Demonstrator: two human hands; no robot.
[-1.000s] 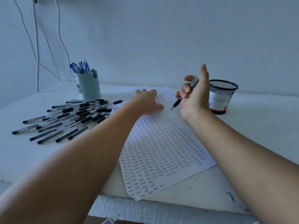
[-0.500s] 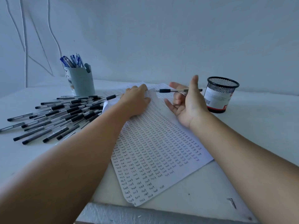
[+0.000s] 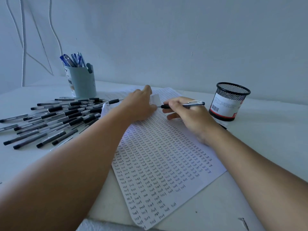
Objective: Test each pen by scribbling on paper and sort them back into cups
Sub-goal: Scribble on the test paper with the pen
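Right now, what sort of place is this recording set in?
Probably a plain desk or worktable against a bare wall: a pile of loose pens, a handwriting-filled sheet of paper, and two pen cups, light blue and black mesh.

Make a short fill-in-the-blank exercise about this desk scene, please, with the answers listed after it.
1. The right hand holds one ____.
2. The left hand rests on the ____.
3. The blue pens stand in the ____ cup.
4. The black mesh cup stands to the ____ of the paper.

Answers: pen; paper; light blue; right
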